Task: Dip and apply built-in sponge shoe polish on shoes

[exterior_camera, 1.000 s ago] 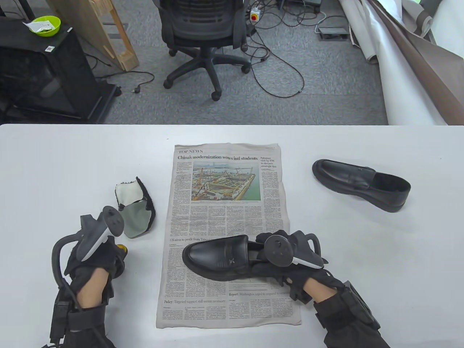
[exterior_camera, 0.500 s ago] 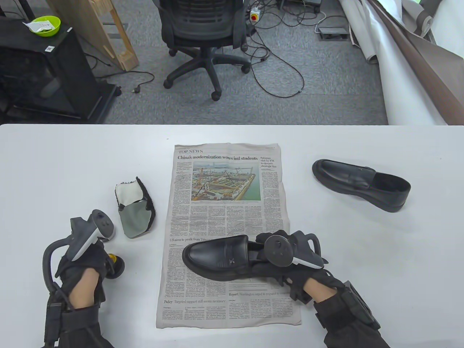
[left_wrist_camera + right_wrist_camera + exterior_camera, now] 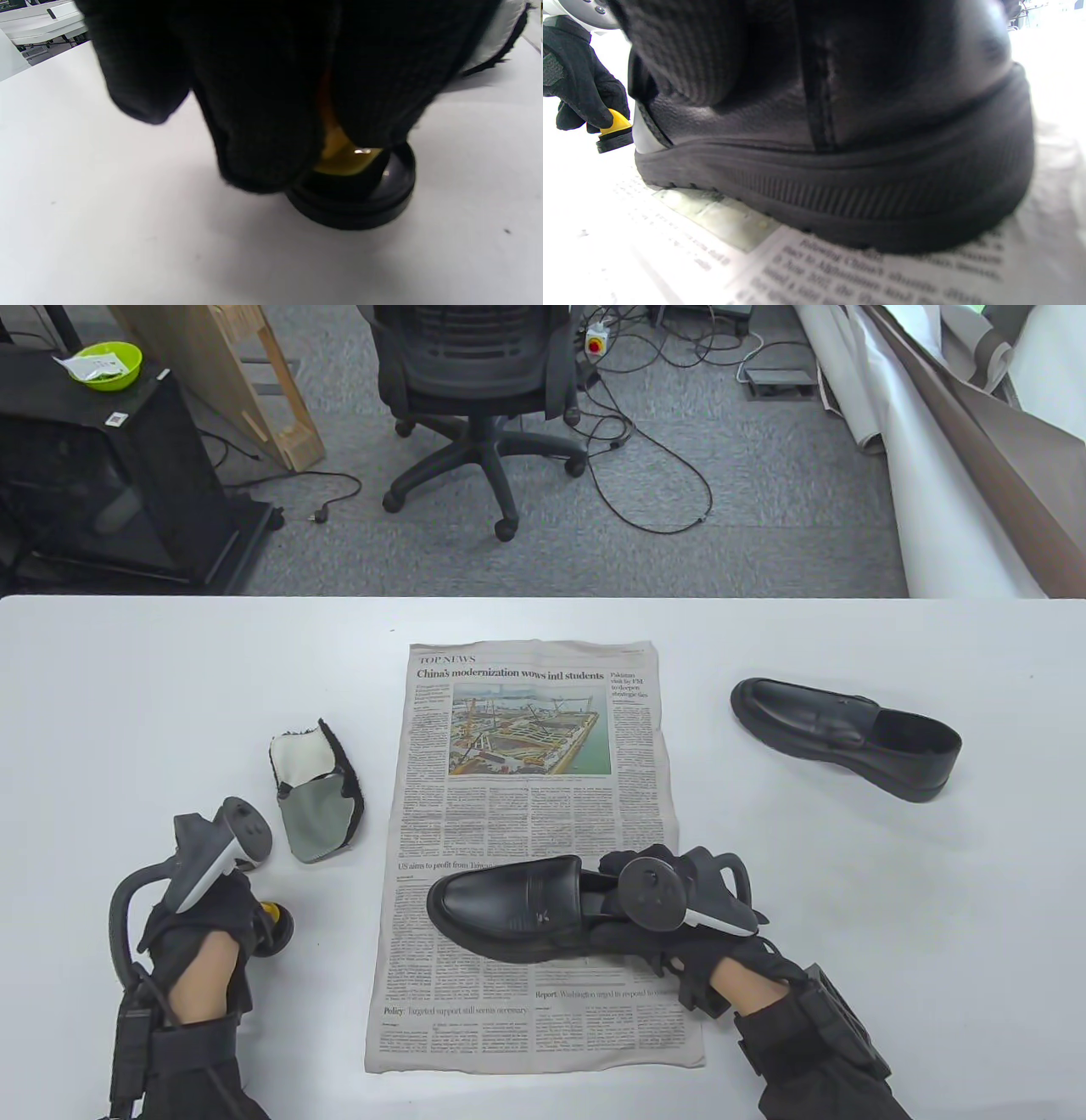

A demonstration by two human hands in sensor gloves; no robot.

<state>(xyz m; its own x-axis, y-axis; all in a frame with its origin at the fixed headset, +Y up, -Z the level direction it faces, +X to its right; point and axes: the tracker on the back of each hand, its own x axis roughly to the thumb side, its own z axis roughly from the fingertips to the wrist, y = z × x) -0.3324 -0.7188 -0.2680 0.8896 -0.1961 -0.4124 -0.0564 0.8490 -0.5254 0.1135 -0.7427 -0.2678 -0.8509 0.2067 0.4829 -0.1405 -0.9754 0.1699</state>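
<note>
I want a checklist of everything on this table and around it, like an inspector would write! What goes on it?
Surface: white table, with a printed newspaper sheet spread in the middle.
Job's things: black leather loafer on the newspaper; second black loafer on bare table to the right; round black polish tin with yellow-topped sponge applicator at the left.
Clutter: grey and white cloth mitt with black fuzzy edge left of the newspaper.
Hands: left hand grips the yellow applicator top; right hand holds the near loafer at its heel.
Cables: black cables across the floor.
Surroundings: black office chair, black cabinet with green bowl, grey carpet.
</note>
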